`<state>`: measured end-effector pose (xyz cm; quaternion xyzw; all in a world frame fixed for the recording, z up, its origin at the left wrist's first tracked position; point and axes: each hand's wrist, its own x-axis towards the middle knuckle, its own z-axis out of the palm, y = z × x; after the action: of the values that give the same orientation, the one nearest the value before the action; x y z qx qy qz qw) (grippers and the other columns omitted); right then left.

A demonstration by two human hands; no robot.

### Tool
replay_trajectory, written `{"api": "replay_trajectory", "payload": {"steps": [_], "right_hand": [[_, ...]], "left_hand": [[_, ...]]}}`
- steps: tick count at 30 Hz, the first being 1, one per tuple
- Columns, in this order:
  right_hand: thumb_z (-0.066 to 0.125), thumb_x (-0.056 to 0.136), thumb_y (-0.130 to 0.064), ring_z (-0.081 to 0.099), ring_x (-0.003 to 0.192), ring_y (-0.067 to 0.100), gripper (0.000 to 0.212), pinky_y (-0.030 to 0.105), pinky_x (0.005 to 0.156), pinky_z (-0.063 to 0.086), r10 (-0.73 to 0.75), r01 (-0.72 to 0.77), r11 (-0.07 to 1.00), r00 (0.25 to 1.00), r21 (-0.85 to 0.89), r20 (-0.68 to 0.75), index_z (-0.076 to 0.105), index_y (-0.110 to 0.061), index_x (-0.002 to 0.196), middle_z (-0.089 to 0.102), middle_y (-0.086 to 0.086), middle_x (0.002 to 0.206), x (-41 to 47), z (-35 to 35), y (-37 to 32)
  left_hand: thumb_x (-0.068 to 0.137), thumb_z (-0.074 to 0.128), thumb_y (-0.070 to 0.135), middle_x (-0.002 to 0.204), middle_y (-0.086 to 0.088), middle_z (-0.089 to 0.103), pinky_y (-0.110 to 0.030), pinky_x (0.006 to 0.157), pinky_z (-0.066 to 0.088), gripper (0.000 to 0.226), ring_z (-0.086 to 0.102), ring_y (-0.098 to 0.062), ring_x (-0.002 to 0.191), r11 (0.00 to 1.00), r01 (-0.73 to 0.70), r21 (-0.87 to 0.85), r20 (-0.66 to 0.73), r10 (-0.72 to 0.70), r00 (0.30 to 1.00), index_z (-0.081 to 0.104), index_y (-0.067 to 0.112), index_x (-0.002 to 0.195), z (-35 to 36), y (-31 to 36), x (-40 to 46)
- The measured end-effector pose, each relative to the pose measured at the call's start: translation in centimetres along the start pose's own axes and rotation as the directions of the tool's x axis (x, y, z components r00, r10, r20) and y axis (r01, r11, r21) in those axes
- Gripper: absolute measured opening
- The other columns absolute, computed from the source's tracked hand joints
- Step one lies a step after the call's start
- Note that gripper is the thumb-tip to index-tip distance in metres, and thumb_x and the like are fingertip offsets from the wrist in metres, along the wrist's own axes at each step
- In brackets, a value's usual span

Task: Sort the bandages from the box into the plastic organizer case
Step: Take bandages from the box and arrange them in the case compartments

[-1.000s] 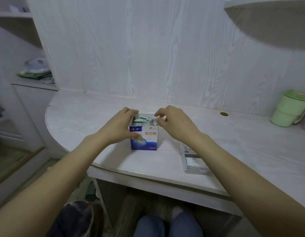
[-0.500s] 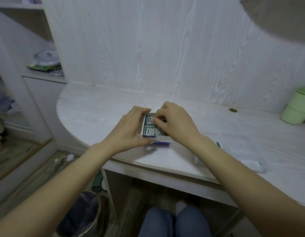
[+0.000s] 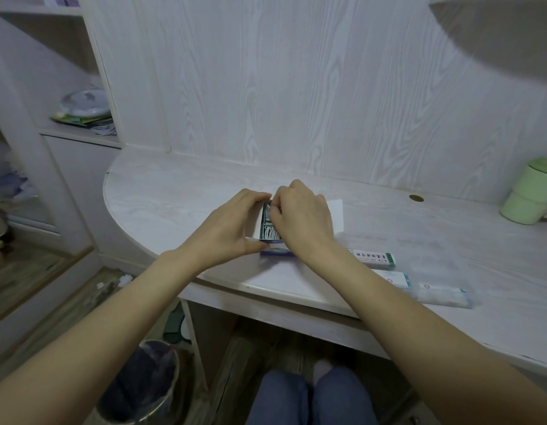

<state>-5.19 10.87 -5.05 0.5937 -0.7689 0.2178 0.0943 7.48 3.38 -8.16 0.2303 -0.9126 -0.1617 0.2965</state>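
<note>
A small blue-and-white bandage box [image 3: 276, 252] stands open near the desk's front edge, with its white lid flap [image 3: 336, 216] folded out to the right. My left hand [image 3: 232, 222] grips the box's left side. My right hand [image 3: 306, 216] covers the opening, its fingertips curled down inside and pinched on the packed bandages [image 3: 269, 231]. The clear plastic organizer case [image 3: 434, 289] lies flat on the desk to the right, past my right forearm, with a few white packets showing in it.
A pale green mug [image 3: 529, 194] stands at the far right. A small round brass cap [image 3: 416, 198] sits in the desk near the wall. Shelves with clutter [image 3: 85, 108] are at left. A waste bin [image 3: 143, 384] stands under the desk beside my knees.
My right fingers went from the box's rim down into its opening onto the bandages. My view tilted down and right, so more of the organizer case shows. My left hand kept its hold.
</note>
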Motion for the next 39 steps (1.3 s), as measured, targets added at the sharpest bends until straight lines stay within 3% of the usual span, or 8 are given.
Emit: {"api": "replay_trajectory", "payload": {"steps": [4,10,17,24,29,34,37,39], "right_hand": [[0.046,0.095,-0.025,0.055,0.091,0.029,0.020,0.038,0.080,0.042,0.019,-0.024,0.989,0.999,0.146,0.039,0.060,-0.010,0.097,0.053,0.007,0.104,-0.1,-0.6,1.1],[0.051,0.092,-0.034,0.053,0.095,0.024,0.023,0.035,0.082,0.037,-0.014,0.014,1.000,0.999,-0.010,0.044,0.062,-0.016,0.101,0.051,0.003,0.106,0.1,-0.2,0.8],[0.043,0.097,-0.019,0.050,0.086,0.027,0.016,0.033,0.074,0.029,-0.038,0.041,0.991,0.999,-0.128,0.021,0.057,-0.013,0.098,0.051,0.006,0.107,0.2,-0.2,0.1],[0.049,0.090,-0.016,0.052,0.086,0.031,0.017,0.040,0.076,0.042,0.027,-0.039,0.983,0.997,0.179,0.069,0.055,0.000,0.089,0.050,0.011,0.099,0.3,-1.0,1.8],[0.044,0.092,-0.012,0.049,0.082,0.029,0.006,0.037,0.065,0.035,-0.014,0.008,0.986,0.999,0.167,0.038,0.045,-0.007,0.090,0.053,0.010,0.090,0.0,-1.2,2.1],[0.049,0.088,-0.004,0.056,0.077,0.033,0.014,0.047,0.067,0.047,-0.033,0.043,0.947,0.999,0.317,-0.038,0.047,-0.009,0.102,0.060,0.015,0.081,0.1,-0.9,2.5],[0.050,0.087,-0.004,0.056,0.068,0.022,0.018,0.040,0.060,0.049,0.007,0.031,0.908,0.996,0.418,-0.088,0.052,-0.014,0.103,0.057,0.008,0.072,0.6,-0.9,3.0],[0.047,0.087,-0.002,0.048,0.061,0.013,0.021,0.030,0.055,0.039,-0.003,0.045,0.923,0.994,0.382,-0.109,0.059,-0.016,0.096,0.050,-0.001,0.064,1.0,-1.0,3.3]], "left_hand": [[0.069,0.081,0.023,0.127,0.004,0.049,-0.021,0.091,0.040,0.077,0.048,-0.007,0.111,1.000,0.001,0.016,-0.006,0.000,1.000,0.043,0.017,0.135,0.2,-0.3,0.0],[0.069,0.081,0.022,0.127,0.006,0.049,-0.020,0.090,0.039,0.075,0.048,-0.007,0.112,1.000,0.003,0.012,-0.009,-0.003,1.000,0.044,0.017,0.134,0.3,-0.1,0.2],[0.069,0.080,0.022,0.126,0.008,0.048,-0.020,0.090,0.039,0.074,0.047,-0.005,0.111,1.000,-0.010,0.025,0.012,0.009,1.000,0.043,0.019,0.134,0.2,-0.1,0.2],[0.071,0.079,0.026,0.129,0.005,0.046,-0.025,0.090,0.042,0.077,0.047,-0.008,0.110,0.996,-0.009,0.083,0.030,0.006,1.000,0.040,0.018,0.137,0.1,0.0,0.5],[0.072,0.079,0.027,0.129,0.004,0.047,-0.022,0.090,0.040,0.076,0.047,-0.008,0.111,0.997,-0.001,0.072,0.033,-0.002,0.999,0.040,0.017,0.137,0.1,0.0,0.6],[0.073,0.078,0.027,0.130,0.005,0.046,-0.017,0.087,0.036,0.076,0.040,0.000,0.104,0.998,0.003,0.067,0.056,-0.006,0.998,0.039,0.017,0.138,0.0,0.1,0.8],[0.074,0.077,0.026,0.132,0.004,0.044,-0.016,0.087,0.035,0.077,0.040,0.000,0.106,0.998,0.018,0.057,0.082,-0.022,0.996,0.037,0.017,0.139,-0.1,0.0,1.2],[0.074,0.077,0.025,0.132,0.003,0.044,-0.015,0.086,0.034,0.078,0.041,-0.003,0.108,0.998,0.034,0.049,0.095,-0.039,0.995,0.036,0.016,0.140,0.0,-0.1,1.7]]}}
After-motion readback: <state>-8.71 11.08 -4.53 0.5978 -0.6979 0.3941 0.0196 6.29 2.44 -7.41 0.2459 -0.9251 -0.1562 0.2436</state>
